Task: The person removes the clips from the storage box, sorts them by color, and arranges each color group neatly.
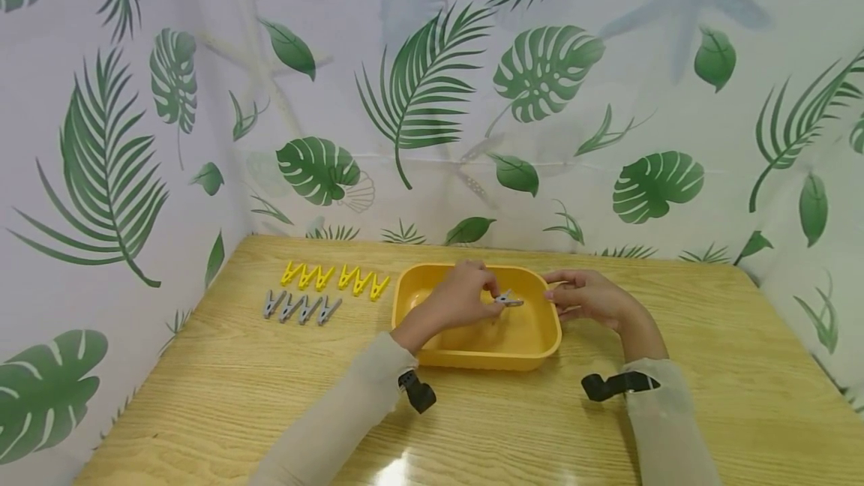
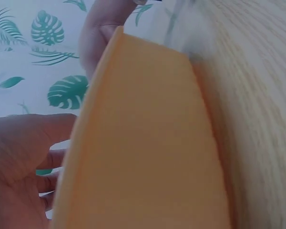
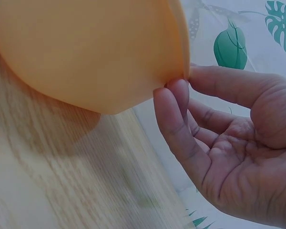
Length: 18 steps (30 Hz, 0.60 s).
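A yellow plastic basin (image 1: 482, 358) stands on the wooden table. My left hand (image 1: 459, 297) reaches in over it and pinches a grey clothespin (image 1: 511, 301) between thumb and fingers, above the basin's floor. In the left wrist view the left hand (image 2: 24, 162) appears beyond the basin's near rim, its fingertips hidden by the wall. On the right side, my right hand (image 1: 594, 298) holds the basin's rim. Close up in the right wrist view, the thumb and fingers of the right hand (image 3: 238, 148) pinch that rim from both sides.
Left of the basin, several yellow clothespins (image 1: 305, 276) lie in a back row. Several grey clothespins (image 1: 307, 309) form a row in front of them. A leaf-patterned cloth (image 1: 432, 133) hangs behind the table (image 1: 513, 433) and at its sides.
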Available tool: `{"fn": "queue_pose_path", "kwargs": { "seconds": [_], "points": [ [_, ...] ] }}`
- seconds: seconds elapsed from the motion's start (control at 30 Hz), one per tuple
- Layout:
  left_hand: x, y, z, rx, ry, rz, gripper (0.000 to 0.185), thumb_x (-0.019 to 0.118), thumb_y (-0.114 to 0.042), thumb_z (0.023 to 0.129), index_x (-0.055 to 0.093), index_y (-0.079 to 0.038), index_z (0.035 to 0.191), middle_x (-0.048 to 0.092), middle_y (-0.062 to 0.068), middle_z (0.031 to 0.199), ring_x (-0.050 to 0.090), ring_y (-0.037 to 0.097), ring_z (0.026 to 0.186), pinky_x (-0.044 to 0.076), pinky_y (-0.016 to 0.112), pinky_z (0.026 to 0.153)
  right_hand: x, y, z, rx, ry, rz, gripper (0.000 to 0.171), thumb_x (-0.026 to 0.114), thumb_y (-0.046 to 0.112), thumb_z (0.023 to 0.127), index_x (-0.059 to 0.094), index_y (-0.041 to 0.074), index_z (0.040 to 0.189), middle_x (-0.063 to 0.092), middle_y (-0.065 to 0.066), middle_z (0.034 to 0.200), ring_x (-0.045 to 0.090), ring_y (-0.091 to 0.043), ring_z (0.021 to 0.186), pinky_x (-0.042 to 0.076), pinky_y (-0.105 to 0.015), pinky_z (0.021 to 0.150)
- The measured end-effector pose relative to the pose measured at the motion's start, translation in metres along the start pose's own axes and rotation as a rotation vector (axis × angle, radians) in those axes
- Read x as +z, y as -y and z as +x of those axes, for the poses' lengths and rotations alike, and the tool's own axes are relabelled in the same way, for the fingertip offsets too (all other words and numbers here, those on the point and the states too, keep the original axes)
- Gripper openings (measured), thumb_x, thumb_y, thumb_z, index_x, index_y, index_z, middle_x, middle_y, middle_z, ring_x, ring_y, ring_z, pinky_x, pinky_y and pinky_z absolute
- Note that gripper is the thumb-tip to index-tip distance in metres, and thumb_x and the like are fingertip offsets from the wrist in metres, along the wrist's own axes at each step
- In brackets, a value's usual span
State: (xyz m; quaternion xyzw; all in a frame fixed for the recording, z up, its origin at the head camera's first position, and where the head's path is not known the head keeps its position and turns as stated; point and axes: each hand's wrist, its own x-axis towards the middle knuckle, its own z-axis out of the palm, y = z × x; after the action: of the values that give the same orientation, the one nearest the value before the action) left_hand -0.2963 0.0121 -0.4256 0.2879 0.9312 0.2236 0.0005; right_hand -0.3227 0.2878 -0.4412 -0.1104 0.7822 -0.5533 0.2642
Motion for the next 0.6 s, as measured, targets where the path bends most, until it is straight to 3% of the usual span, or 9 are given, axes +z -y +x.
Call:
{"fn": "queue_pose_path", "kwargs": {
  "seconds": [0.23,0.47,0.6],
  "points": [
    [-0.022,0.017,-0.011,0.002,-0.108,-0.073,0.019,0.076,-0.024,0.09,0.073,-0.007,0.097,0.067,0.01,0.105,0.054,0.024,0.102,0.046,0.037,0.091,0.001,0.001,-0.001,-0.006,0.006,0.006,0.06,0.061,0.017,0.102,0.037,-0.01,0.15,0.069,0.001,0.097,0.065,-0.014,0.084,0.06,-0.032,0.081],
    [-0.046,0.036,-0.031,0.007,-0.253,-0.164,0.016,0.078,-0.023,0.09,0.071,-0.01,0.096,0.062,0.007,0.105,0.056,0.027,0.105,0.05,0.04,0.093,0.001,0.0,-0.001,-0.01,0.004,-0.014,0.06,0.062,0.02,0.102,0.038,-0.008,0.15,0.071,0.0,0.101,0.065,-0.016,0.087,0.06,-0.032,0.083],
    [-0.056,0.05,-0.043,-0.001,-0.326,-0.154,0.016,0.078,-0.023,0.09,0.071,-0.011,0.096,0.061,0.005,0.105,0.054,0.029,0.108,0.049,0.045,0.098,0.001,0.0,0.0,-0.012,0.005,-0.02,0.06,0.061,0.02,0.103,0.038,-0.008,0.15,0.07,0.001,0.1,0.065,-0.015,0.086,0.061,-0.032,0.083]
  ]
}}
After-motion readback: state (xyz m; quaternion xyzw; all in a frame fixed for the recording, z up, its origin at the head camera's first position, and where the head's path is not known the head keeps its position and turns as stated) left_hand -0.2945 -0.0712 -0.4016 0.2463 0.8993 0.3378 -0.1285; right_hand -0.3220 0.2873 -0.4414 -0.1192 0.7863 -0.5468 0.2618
